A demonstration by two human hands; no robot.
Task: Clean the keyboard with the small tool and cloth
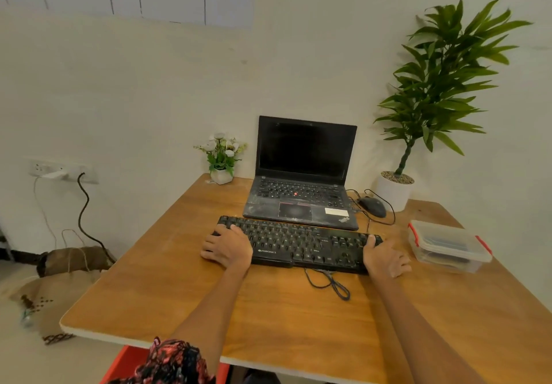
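Note:
A black corded keyboard (298, 244) lies across the middle of the wooden table (185, 300), just in front of a laptop. My left hand (228, 247) grips its left end, thumb on the top keys and fingers curled round the edge. My right hand (385, 256) grips its right end the same way, thumb lying on the keys. The keyboard's cable (330, 283) loops on the table in front of it. No small tool or cloth is plainly visible; a clear plastic box (448, 246) with red clips holds dark items I cannot identify.
An open, dusty black laptop (301, 186) stands behind the keyboard, a wired mouse (372, 206) to its right. A small flower pot (221, 161) and a tall potted plant (418, 108) stand at the back. Bags (68, 261) and wall cables lie left, off the table.

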